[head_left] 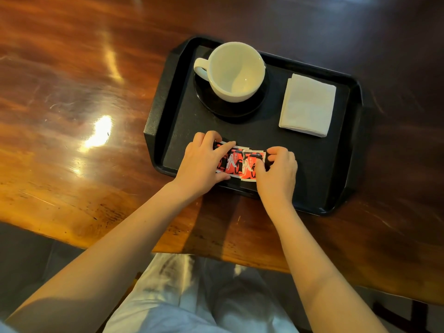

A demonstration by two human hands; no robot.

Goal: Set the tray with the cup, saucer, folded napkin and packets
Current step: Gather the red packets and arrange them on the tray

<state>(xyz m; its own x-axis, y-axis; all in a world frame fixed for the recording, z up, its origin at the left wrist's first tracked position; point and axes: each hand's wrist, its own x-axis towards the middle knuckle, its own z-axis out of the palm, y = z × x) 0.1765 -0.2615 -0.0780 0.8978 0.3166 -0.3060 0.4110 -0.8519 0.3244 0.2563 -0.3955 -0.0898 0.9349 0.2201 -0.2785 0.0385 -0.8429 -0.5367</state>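
A black tray [336,150] lies on the wooden table. At its back left an empty white cup [236,70] stands upright on a black saucer [209,97], handle pointing left. A folded white napkin [307,105] lies flat at the back right. Along the tray's front edge lie red, black and white packets [240,163], side by side and overlapping. My left hand [203,164] grips their left end with fingers on top. My right hand [277,170] pinches their right end. Both hands cover parts of the packets.
The glossy wooden table [84,104] stretches to the left and behind the tray, with bright light reflections. Its near edge runs just below the tray. My lap in white clothing [192,296] shows below the edge.
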